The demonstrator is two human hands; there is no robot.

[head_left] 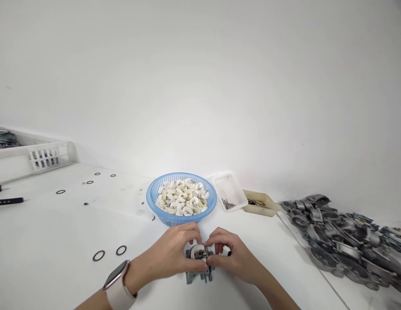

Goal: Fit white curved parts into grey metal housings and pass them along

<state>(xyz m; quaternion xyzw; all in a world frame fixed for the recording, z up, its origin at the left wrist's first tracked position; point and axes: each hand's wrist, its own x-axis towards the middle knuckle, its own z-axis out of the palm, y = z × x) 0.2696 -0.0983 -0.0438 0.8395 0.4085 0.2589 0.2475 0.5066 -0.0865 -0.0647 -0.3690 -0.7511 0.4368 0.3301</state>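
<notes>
A small grey metal carburetor body (189, 277) stands on the white table in front of me, with a white C-shaped float (195, 249) seated in its top. My left hand (176, 249) grips the body from the left, its thumb along the near side and its fingers at the far side. From the right, my right hand (234, 256) pinches with thumb and fingers at the edge of the float. Whatever sits between those fingertips is too small to make out.
A blue basket (158, 213) of white floats stands behind my hands. Beside it are a white tray (231, 189) with metal pins and a beige tray (268, 206). Grey metal bowls (345, 249) are heaped at right. Black rings (98, 255) and a white crate (51, 157) lie left.
</notes>
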